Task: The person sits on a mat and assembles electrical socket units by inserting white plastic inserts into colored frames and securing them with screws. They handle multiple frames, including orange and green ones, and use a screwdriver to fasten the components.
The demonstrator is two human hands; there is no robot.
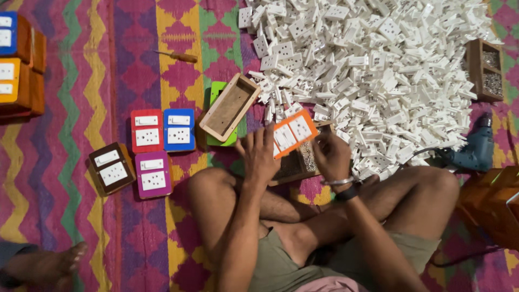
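Both hands meet over the person's crossed legs in the head view. The left hand (pixel 259 154) wraps its fingers around the near end of an orange board with two white plastic sockets on it (pixel 293 133). The right hand (pixel 331 156) is curled at the far side of that board, but its fingertips are hidden, so it is hard to tell if it grips anything. The orange board tilts up above a brown wooden box (pixel 300 162) that lies just in front of the knees.

A big pile of white plastic socket parts (pixel 378 70) spreads over the striped rug (pixel 81 81) beyond the hands. An open empty wooden box (pixel 229 107) leans on a green board (pixel 219 93) beside the left hand. Farther left lie four done boards: red (pixel 146 131), blue (pixel 179 130), brown (pixel 111 167) and purple (pixel 153 174). A small screwdriver with a wooden handle (pixel 177 55) lies alone on the rug. A blue power drill (pixel 474 148) rests by the person's right knee, and a small wooden tray of shiny screws (pixel 485 69) sits at the pile's edge. Another person's bare foot (pixel 46 266) shows in the bottom left corner.
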